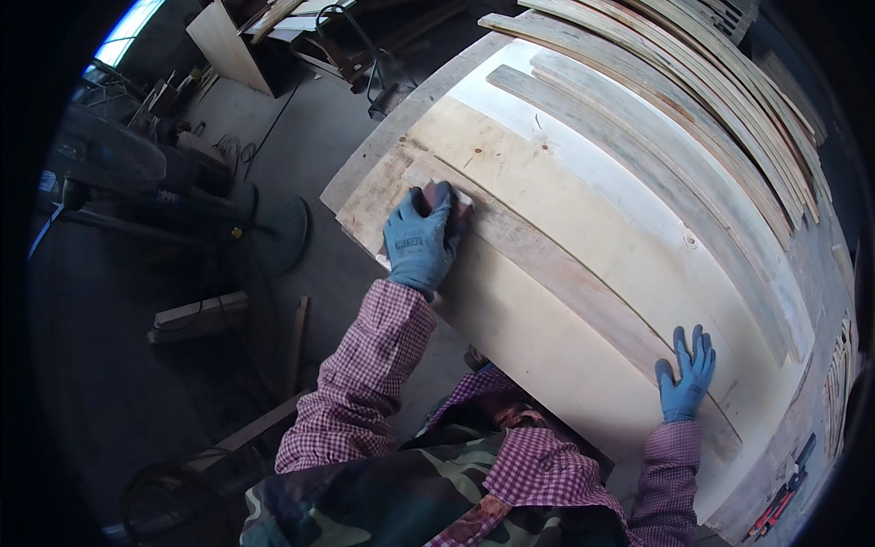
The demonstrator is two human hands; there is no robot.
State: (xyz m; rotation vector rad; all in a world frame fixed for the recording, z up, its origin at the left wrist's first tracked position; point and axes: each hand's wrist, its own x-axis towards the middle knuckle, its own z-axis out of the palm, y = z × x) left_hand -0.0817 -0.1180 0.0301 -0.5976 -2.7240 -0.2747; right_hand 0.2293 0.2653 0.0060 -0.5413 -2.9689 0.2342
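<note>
Across the near side of the table (369, 155), a long, narrow plank (561, 273) is being carried on pale boards (519, 314), slanting from upper left to lower right. At its left end, a dark reddish pad (464, 210) is being gripped by the left hand (422, 242), blue-gloved, fingers and thumb bent around it — and the pad is being held against the wood. Over at the other end, the plank is being touched by the right hand (687, 376): palm down, fingers fanned wide, nothing being grasped. Farther back, two greyish strips (629, 159) are being kept side by side, and behind those a whole stack of slats (679, 87) is being supported along the far edge. Down at the lower right — a red-handled tool (775, 510) is being held up by the table's corner.
</note>
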